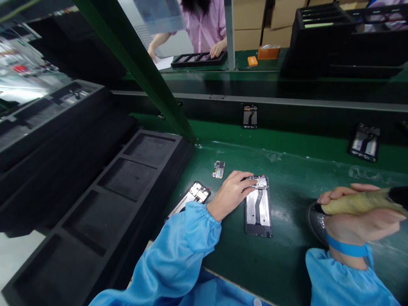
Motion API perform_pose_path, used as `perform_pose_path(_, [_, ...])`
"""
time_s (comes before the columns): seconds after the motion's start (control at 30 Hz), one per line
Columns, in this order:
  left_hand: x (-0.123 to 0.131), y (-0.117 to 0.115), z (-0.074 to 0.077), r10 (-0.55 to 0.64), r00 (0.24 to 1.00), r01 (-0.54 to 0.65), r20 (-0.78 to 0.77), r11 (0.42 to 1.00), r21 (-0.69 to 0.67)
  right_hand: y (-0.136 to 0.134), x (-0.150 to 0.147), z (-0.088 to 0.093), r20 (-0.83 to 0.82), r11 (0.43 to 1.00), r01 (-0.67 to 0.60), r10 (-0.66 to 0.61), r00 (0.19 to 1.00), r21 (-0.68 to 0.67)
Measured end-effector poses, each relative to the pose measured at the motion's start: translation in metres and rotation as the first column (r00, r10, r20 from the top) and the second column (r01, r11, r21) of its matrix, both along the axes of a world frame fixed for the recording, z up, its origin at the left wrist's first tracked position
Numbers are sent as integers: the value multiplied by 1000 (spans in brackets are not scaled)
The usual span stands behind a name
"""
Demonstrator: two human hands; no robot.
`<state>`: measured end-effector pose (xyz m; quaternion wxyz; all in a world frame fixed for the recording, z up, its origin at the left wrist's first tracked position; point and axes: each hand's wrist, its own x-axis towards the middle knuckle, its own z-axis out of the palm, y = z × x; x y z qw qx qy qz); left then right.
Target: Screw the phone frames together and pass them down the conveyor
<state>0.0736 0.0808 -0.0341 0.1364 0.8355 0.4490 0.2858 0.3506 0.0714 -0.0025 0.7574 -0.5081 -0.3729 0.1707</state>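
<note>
An opened phone [258,208] lies flat on the green bench, its metal inner frame and dark ribbon cable facing up. The fingers of my left hand [234,189] close over its upper left part, on the board area. My right hand [360,216] is wrapped around a thick tool with a yellow-wrapped handle [353,203] and a black rear end; its tip is hidden. Beside that hand stands a dark mesh cup [314,223], partly covered. Left of my left hand are a small loose circuit board [219,169] and a second opened phone [191,196], partly behind my sleeve.
Black foam trays [105,187] with compartments are stacked at the left. A slanted green post [137,68] rises behind them. Two more opened phones [250,117] [365,142] lie on the back strip. Across the bench, a person [204,29] in pink handles a black tray [199,59].
</note>
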Motion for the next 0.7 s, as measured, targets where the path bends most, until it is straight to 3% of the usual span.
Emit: perform_pose_path(0.7, [-4,2,-4,-33,999,34,23,999,-39,1,3,-4,-31,999,-45,45,999,9])
